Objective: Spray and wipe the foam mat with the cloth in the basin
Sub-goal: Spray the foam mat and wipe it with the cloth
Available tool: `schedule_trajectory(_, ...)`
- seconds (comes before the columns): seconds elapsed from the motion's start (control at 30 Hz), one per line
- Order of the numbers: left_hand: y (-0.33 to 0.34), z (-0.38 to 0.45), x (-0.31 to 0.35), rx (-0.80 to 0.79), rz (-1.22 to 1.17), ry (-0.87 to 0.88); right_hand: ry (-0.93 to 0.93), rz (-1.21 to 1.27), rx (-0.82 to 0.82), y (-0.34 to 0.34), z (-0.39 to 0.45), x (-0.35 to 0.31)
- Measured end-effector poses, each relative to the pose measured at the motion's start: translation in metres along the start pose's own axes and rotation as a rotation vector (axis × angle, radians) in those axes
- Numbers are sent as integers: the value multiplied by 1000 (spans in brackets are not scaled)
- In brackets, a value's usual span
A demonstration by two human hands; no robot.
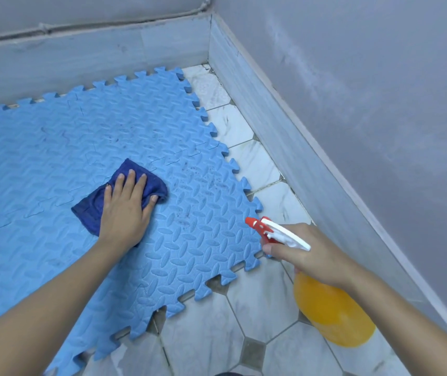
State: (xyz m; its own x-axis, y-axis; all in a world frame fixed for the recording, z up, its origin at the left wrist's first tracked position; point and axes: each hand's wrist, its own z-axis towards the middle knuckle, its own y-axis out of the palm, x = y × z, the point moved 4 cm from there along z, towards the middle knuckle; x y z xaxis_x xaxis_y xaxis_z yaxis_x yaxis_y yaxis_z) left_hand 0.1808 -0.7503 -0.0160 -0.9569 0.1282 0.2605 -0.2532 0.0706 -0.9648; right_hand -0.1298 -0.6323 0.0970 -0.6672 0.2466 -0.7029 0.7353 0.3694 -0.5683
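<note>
From the head camera, one light-blue foam mat [86,147] of interlocking tiles lay on the tiled floor [257,302] in a wall corner, its left side cut off by the frame. The left hand [124,210], fingers spread flat, pressed one dark-blue cloth [92,207] onto the mat, hiding part of it. The right hand [306,253] was wrapped around one orange spray bottle [331,316], covering its neck; the red nozzle pointed at the mat. No basin could be made out.
</note>
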Motion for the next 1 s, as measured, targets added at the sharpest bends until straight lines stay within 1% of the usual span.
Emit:
schedule_trajectory(0.07,-1,0,1,-21,11,-7,-17,12,-39,4,-3,0)
schedule_trajectory(0.1,0,1,1,-36,20,-11,-30,-23,-42,7,-4,0)
schedule_trajectory(0.17,0,1,2,-83,45,-23,-49,-123,-26,13,-8,-2)
schedule_trajectory(0.23,-1,2,4,-142,54,-39,-57,-129,27,10,-9,-1)
schedule_trajectory(0.27,-3,2,5,-166,54,-47,-53,-64,82,4,-10,1)
schedule_trajectory(0.33,-11,4,13,-195,49,-29,-33,120,253,-15,-12,8)
schedule_trajectory(0.4,-25,13,31,-182,62,51,-25,221,445,-40,-19,12)
schedule_trajectory(0.47,-41,24,59,-153,82,154,-51,213,634,-59,-29,14)
schedule_trajectory(0.53,-59,34,94,-108,56,251,-103,157,759,-69,-35,16)
schedule_trajectory(0.63,-81,45,149,-42,-9,368,-135,101,850,-71,-36,16)
schedule_trajectory(0.7,-92,50,181,0,-21,422,-141,121,888,-75,-34,15)
schedule_trajectory(0.8,-100,51,217,58,-10,496,-188,158,844,-80,-39,16)
schedule_trajectory(0.87,-100,49,229,75,-11,518,-260,220,822,-77,-47,18)
schedule_trajectory(0.93,-99,46,232,85,-16,523,-282,245,871,-80,-56,17)
schedule_trajectory(1.0,-99,45,225,96,-11,516,-306,155,946,-93,-62,4)
